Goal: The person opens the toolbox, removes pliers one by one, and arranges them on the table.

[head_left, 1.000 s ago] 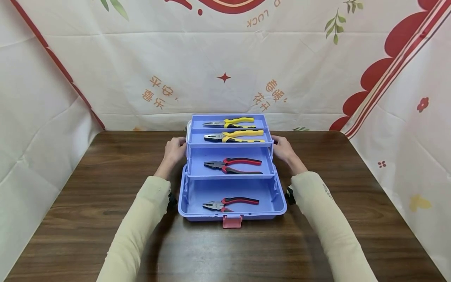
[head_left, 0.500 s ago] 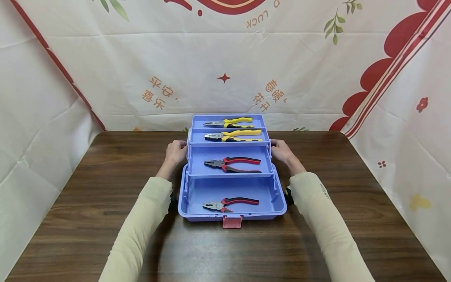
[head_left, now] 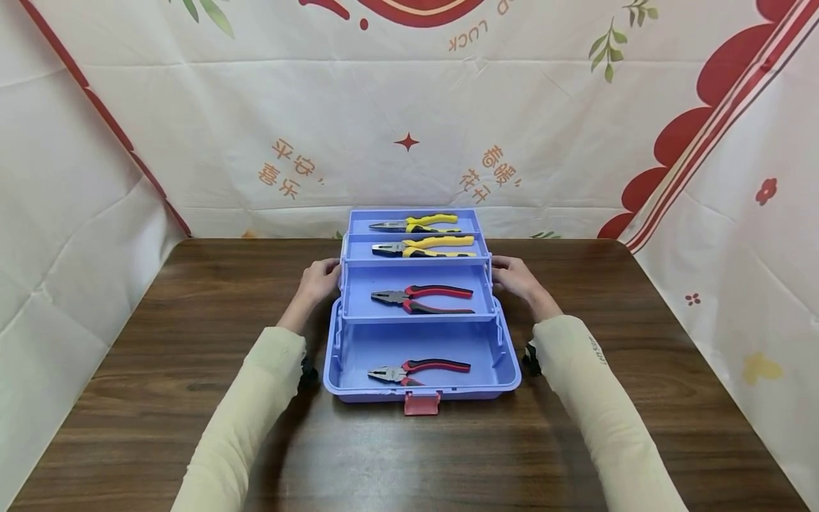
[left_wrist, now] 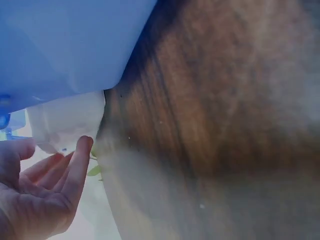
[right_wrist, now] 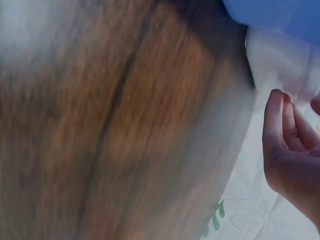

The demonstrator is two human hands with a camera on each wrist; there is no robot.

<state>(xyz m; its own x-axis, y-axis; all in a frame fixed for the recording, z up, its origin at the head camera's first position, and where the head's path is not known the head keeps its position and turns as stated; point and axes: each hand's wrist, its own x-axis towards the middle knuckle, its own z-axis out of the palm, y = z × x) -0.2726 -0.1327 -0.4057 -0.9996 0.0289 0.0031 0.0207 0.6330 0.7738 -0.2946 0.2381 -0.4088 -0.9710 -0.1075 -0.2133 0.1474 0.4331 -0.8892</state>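
A blue toolbox (head_left: 339, 392) stands unfolded on the table, its two tiers of trays raised in steps. Long-nose pliers (head_left: 409, 225) and combination pliers (head_left: 422, 247), both yellow-handled, lie in the top tray. Red-and-black pliers (head_left: 419, 299) lie in the middle tray, and another red-and-black pair (head_left: 409, 370) in the bottom. My left hand (head_left: 321, 277) is at the left side of the trays, fingers loosely bent beside the whitish lid (left_wrist: 70, 117) behind the box. At the opposite side is my right hand (head_left: 514, 276), its fingers fairly straight near the lid (right_wrist: 275, 55).
A pink latch (head_left: 421, 404) hangs down at the box front. Brown wooden table (head_left: 192, 370) surrounds the box. A printed white cloth (head_left: 224, 107) rises behind the table and along both sides.
The raised trays have shifted slightly left and settled; they stay still over the last half second. Both hands have moved slightly down in the head view, toward the near side.
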